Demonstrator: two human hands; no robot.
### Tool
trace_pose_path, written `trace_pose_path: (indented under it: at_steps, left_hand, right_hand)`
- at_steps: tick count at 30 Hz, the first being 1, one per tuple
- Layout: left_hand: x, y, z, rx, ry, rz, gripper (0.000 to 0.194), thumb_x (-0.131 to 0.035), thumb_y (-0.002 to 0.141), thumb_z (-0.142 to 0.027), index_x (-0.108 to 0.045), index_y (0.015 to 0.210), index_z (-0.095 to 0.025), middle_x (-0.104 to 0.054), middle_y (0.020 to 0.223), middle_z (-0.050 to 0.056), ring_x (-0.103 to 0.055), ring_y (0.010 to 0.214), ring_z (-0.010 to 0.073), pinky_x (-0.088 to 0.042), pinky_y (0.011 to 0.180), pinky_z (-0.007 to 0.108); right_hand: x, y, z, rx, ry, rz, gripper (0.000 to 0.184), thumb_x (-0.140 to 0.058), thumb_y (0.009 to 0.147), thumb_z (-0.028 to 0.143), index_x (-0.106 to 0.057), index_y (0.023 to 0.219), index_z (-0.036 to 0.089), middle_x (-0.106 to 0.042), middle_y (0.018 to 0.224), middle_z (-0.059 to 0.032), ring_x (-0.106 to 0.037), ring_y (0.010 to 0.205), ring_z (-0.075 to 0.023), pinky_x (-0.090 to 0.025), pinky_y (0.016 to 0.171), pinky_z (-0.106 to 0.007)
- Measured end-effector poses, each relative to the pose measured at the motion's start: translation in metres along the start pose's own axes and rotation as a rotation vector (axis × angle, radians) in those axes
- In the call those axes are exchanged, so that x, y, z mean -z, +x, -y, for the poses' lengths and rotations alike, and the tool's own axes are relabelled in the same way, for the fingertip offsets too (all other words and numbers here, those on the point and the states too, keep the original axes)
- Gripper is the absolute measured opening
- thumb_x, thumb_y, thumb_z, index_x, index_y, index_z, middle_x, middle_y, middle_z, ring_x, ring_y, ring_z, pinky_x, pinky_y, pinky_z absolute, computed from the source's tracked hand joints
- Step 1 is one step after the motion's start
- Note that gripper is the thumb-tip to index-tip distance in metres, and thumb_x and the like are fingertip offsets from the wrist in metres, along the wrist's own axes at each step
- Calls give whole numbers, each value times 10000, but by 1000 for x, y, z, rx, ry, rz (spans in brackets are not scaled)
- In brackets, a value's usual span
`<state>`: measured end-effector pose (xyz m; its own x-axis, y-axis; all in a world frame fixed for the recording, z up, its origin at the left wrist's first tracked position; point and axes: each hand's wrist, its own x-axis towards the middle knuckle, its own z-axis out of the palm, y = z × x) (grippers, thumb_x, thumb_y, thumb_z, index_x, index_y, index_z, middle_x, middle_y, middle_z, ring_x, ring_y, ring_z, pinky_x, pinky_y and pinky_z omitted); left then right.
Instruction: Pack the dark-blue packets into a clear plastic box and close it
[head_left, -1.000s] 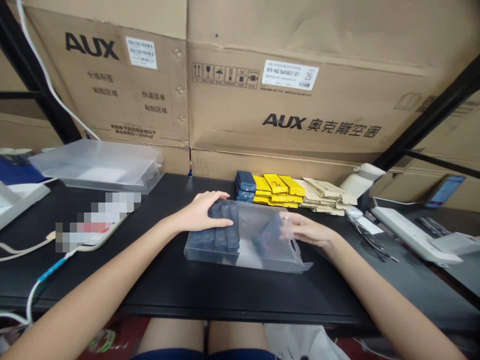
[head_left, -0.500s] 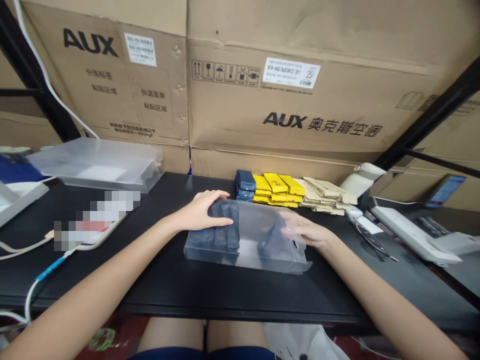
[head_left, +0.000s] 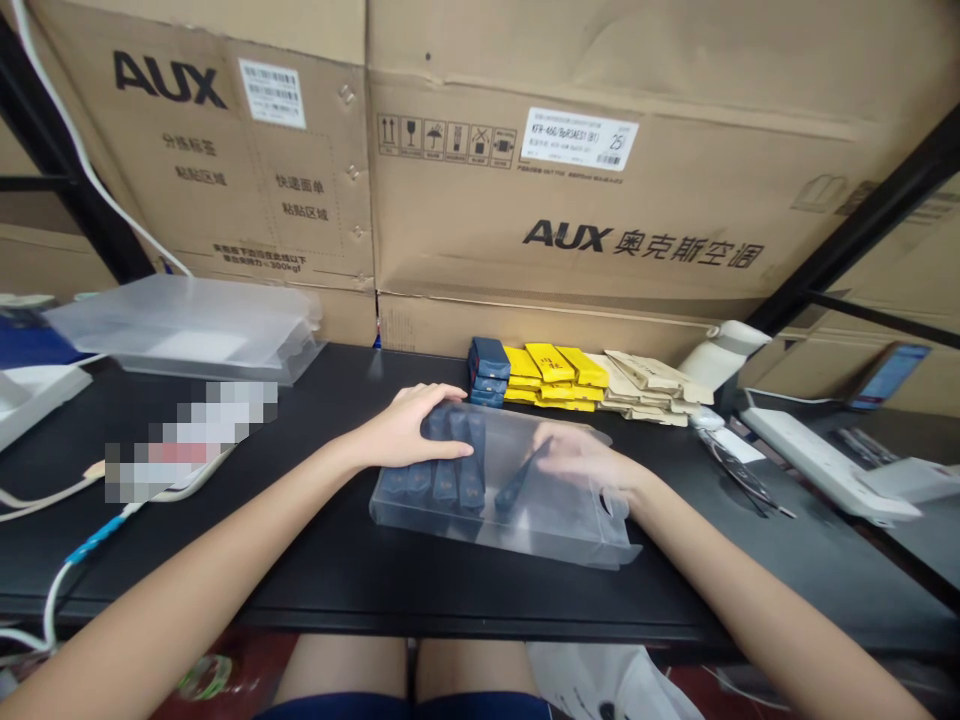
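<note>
Plastic box point(head_left: 525, 510) now flatter; right hand point(head_left: 581, 460) reached inside, fingers unclear; left hand point(head_left: 405, 430) presses top, fingers spread.

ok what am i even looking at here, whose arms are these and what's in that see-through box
The one view comes from a camera worn on a person's head, looking down at their own bare arms. The left hand lies flat on a clear plastic box on a black table. Dark blue packets stand in a row inside. The right hand is inside the box's open end, with one tilted packet at its fingertips. Behind lie blue, yellow and tan packets, then big cardboard cartons.
</note>
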<state>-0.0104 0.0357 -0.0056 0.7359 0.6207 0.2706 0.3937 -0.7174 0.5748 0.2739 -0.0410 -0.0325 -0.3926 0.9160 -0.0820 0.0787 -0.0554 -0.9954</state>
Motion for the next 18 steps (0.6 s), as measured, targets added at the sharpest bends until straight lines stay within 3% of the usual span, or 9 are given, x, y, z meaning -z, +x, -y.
trace_pose_path:
  at_steps: [10,18]
  left_hand:
    - [-4,0,-8,-14,-30,-4,607,-658,723,-569,-508,1229,-270,-579,1215,78,-496,1126,293,-352,1001,468]
    - [-8,0,-11,-12,-36,5,619,-663,718,-575,-508,1228,-261,-574,1230,72,-482,1150,292,-366,1008,454]
  right_hand:
    - [-24,1,12,50,-248,-49,183,-717,773,330,-644,869,193,-696,847,-11,-652,764,-149,-519,735,-305]
    - [-45,0,11,195,-404,-94,178,-660,820,322,-631,955,209,-663,1002,-44,-640,953,-192,-508,894,-375]
